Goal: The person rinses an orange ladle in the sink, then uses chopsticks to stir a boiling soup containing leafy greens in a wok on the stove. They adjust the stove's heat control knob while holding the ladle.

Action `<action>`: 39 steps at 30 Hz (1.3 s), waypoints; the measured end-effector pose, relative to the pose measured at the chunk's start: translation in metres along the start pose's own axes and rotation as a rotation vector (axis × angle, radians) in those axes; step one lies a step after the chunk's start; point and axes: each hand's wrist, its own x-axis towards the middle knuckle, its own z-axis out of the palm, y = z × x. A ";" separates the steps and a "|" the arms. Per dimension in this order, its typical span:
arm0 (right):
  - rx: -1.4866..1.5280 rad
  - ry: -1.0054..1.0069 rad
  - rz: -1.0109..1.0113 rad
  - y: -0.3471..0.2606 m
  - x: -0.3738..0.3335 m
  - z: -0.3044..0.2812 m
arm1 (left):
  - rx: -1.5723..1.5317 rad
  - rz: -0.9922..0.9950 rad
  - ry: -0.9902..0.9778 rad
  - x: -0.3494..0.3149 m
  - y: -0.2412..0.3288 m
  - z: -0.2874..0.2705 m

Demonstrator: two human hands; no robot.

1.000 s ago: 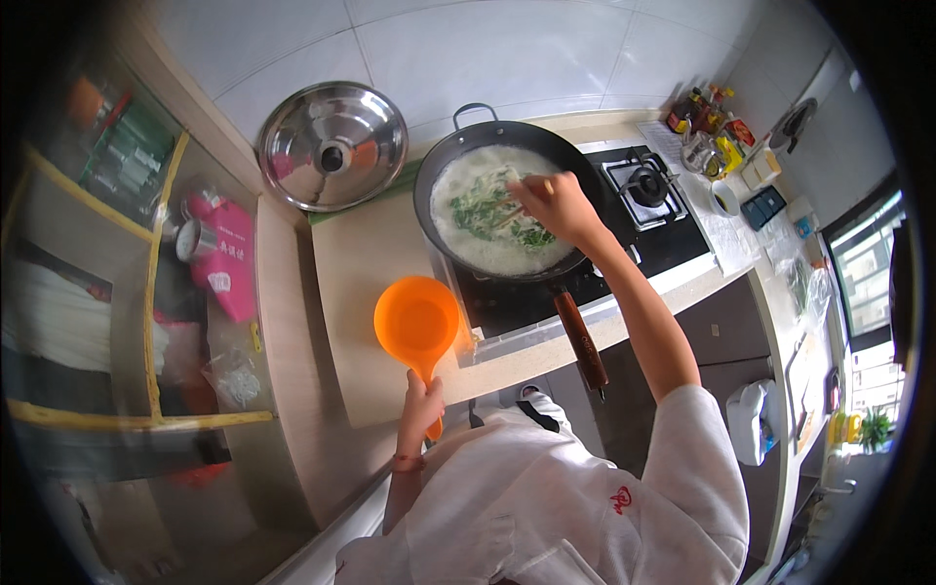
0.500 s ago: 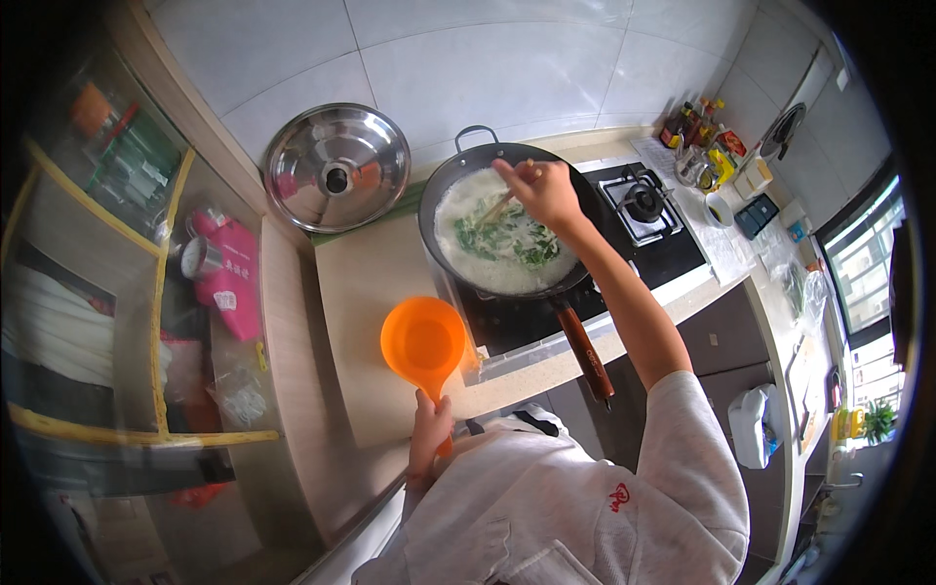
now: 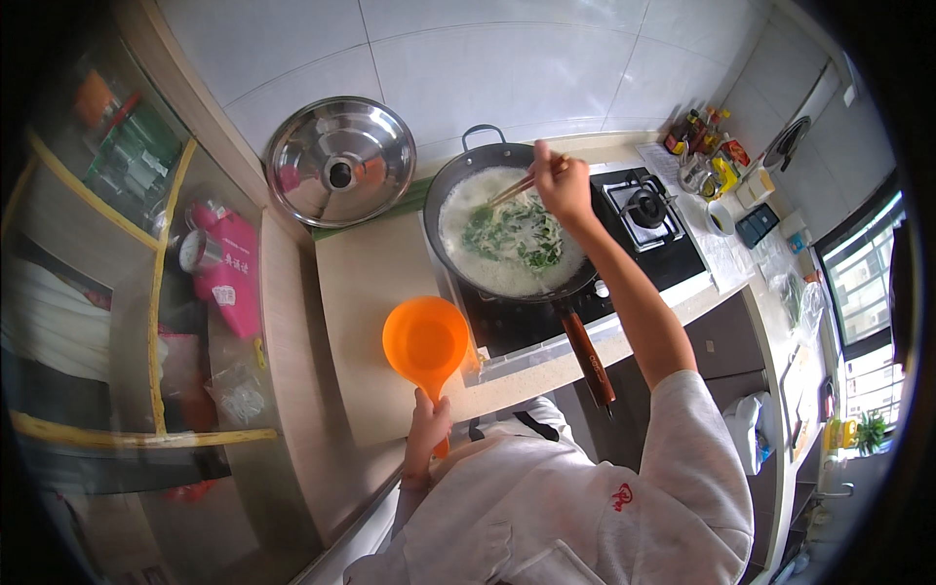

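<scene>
My right grip (image 3: 563, 187), pinching chopsticks (image 3: 512, 191), just shifted right over the wok (image 3: 468, 166), so greens (image 3: 492, 234) look mid-stir. My left grip (image 3: 427, 419)'s wrapped round the orange dipper (image 3: 426, 336), near-left of the wok.

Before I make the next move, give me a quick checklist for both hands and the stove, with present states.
1. Left hand has its grip on the long-handled orange plastic dipper: ok.
2. Right hand holds slender wooden chopsticks, tips in the round black metal wok: ok.
3. Wok sits on the black glass hob: ok.
4. Brown wooden wok handle kept inside the counter edge: not ok, it juts past.
5. Shiny round metal lid off the wok: ok.
6. Flame beneath: cannot tell, hidden.
</scene>
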 end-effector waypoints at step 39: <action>-0.298 0.125 0.148 0.043 -0.020 -0.034 | -0.122 0.019 -0.087 0.005 -0.005 -0.007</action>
